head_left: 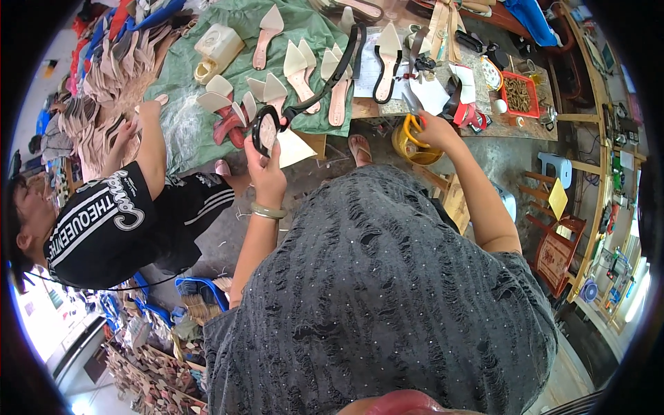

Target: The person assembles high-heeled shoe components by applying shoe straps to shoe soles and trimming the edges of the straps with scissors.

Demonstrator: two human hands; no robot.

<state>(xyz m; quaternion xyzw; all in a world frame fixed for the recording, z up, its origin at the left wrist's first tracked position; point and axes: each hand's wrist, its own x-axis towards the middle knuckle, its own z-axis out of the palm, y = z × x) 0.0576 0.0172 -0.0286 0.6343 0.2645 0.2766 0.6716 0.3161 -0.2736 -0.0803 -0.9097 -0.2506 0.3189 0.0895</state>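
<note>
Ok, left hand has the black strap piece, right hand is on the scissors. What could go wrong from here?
1. The long black strap trails from the left hand over pale soles on the green cloth; it may drag them.
2. The right hand grips yellow-handled scissors beside loose white paper, which could get snagged.

One pair of scissors (413, 119), one red tray (519, 95), two people.
</note>
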